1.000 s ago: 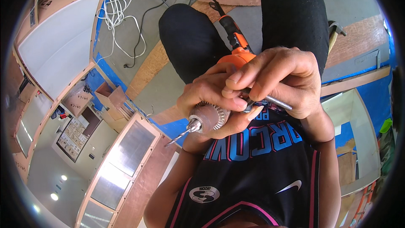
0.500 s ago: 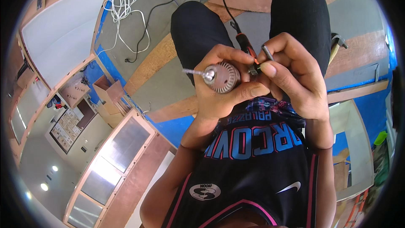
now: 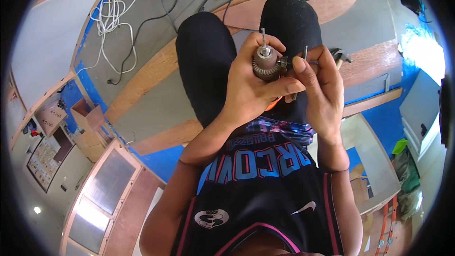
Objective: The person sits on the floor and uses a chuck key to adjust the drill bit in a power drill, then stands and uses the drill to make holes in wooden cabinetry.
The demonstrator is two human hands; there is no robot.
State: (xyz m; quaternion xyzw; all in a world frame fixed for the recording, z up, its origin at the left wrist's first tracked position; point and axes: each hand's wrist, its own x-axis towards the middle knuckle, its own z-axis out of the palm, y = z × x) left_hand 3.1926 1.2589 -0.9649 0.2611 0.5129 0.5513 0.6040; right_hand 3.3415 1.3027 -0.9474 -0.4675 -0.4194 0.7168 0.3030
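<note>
In front of my lap, my left hand (image 3: 241, 87) is wrapped around a power drill by its metal chuck (image 3: 265, 65). A thin drill bit (image 3: 263, 37) stands out of the chuck jaws, pointing away from me. A bit of the drill's orange body (image 3: 274, 104) shows below my left thumb; the rest is hidden. My right hand (image 3: 324, 87) pinches a chuck key by its crossbar (image 3: 304, 55) between thumb and fingers. The key's toothed head (image 3: 284, 61) is against the chuck's geared ring, though I cannot tell whether it is fully seated.
A hammer (image 3: 340, 56) lies beyond my right hand. Coiled white cable (image 3: 110, 16) and a black cord (image 3: 137, 35) run over the grey floor at far left. Curved plywood strips (image 3: 156, 85) lie around my legs. Wooden cabinet frames (image 3: 106, 194) stand at left, an orange ladder (image 3: 387, 225) at right.
The chuck has turned, so the bit points away from me rather than left. My right hand has brought the key's toothed head to the chuck's side. My view has shifted too.
</note>
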